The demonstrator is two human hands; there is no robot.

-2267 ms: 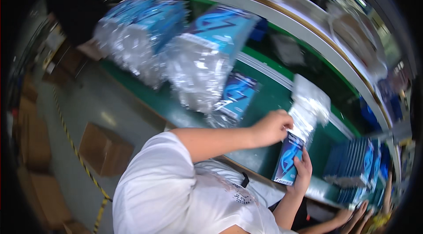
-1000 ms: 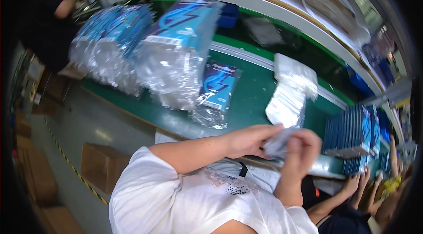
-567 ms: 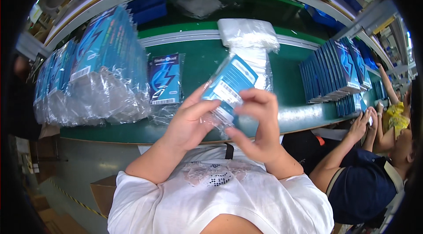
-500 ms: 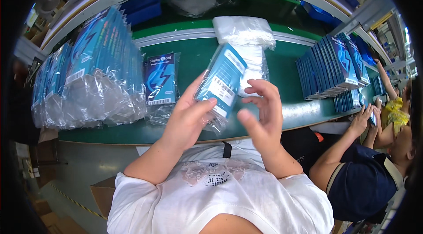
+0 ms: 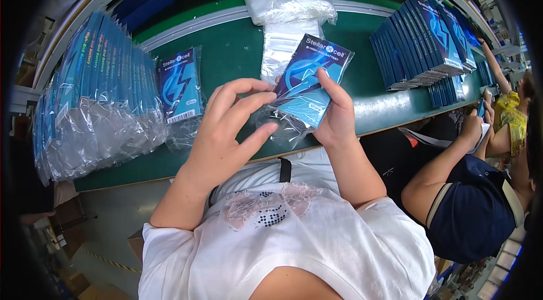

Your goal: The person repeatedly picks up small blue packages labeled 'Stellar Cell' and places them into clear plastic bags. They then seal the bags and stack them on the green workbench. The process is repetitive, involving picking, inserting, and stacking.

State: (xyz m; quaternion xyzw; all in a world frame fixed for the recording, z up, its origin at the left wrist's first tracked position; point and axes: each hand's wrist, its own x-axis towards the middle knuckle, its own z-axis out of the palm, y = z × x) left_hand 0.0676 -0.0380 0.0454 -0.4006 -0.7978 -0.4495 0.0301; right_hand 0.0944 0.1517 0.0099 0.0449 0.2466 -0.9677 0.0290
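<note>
At the far left, a row of bagged blue boxes stands packed together on the green table, the loose clear plastic bunching at their lower ends. Just beside it, to the right, lies a single bagged box, its dark-and-blue front facing up with a lightning-bolt design.

Next comes the left hand, with its fingers spread and its thumb well apart from them. It has nothing gripped; its fingertips are at the left edge of the held box — whether they touch the plastic, I cannot tell.

The held box, in its clear bag, is up in front of the person's chest, near the table's front edge, front showing and top leaning to the right. Slack plastic hangs from its lower end. Behind it lie clear plastic bags, with a thicker folded bundle across their far end.

The right hand is closed on the box's right side, its thumb pressed on the front.

Farther right stand stacked blue boxes. Beyond the table's front edge sits a co-worker in a navy top; farther along shows a yellow garment.
</note>
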